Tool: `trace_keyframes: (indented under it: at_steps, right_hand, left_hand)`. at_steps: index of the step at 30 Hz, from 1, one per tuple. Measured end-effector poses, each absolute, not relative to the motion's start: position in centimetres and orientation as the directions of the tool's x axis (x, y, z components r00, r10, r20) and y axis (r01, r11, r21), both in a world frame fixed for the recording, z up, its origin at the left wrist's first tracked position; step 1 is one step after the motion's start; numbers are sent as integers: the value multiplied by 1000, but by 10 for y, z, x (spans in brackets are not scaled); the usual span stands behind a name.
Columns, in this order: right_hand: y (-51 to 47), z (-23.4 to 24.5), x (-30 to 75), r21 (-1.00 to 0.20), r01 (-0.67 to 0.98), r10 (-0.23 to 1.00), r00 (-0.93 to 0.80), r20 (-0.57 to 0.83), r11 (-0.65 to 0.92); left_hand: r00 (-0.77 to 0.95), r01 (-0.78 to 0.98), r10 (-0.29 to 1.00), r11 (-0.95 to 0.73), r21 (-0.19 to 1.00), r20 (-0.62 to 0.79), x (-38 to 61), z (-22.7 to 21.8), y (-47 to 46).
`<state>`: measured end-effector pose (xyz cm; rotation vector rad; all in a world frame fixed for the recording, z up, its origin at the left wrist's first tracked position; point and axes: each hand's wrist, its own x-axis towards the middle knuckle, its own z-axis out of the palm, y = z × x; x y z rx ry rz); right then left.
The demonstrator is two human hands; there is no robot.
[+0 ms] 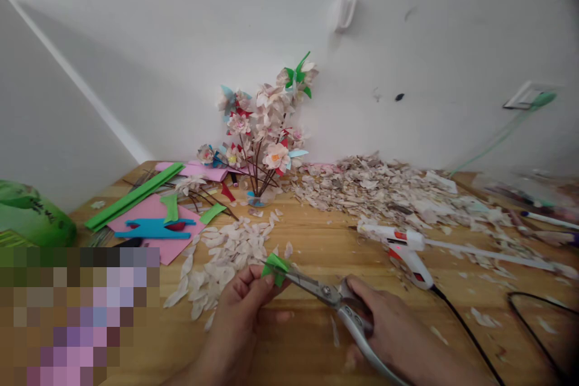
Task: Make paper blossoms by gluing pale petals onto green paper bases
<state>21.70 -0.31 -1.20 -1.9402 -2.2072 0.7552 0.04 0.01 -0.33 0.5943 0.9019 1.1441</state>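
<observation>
Between the fingertips of my left hand (pixel 251 307) is a small piece of green paper (pixel 275 266), pinched near its lower left side. My right hand (pixel 384 319) grips a pair of silver-grey scissors (pixel 332 297), whose blades point left and reach the green paper. Whether the blades are fully closed on it is hard to tell, as the paper hides part of them. Pale dried petals (pixel 230 247) lie loose on the wooden table (pixel 316 253) just beyond my left hand.
Handmade flowers (pixel 271 108) stand at the wall. A white glue gun (pixel 407 247) lies right, its black cord (pixel 461 332) running toward me. Behind it spreads a petal heap (pixel 371 187). Green strips (pixel 136 196), a blue strip (pixel 154 229) and pink paper (pixel 174 247) lie left.
</observation>
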Motion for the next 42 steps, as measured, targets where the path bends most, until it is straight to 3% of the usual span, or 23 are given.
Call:
trace_keyframes:
  at_steps: [12,42]
  right_hand:
    - [-7,-8,216,-484,872,953,-200,-229,67]
    - [-4,-14,217,-443,894,955,-191,-225,75]
  left_hand:
    - [137,-497,949,315,808,-285,1,-4,0]
    - [147,-492,949,316,811,-280,-1,-4,0]
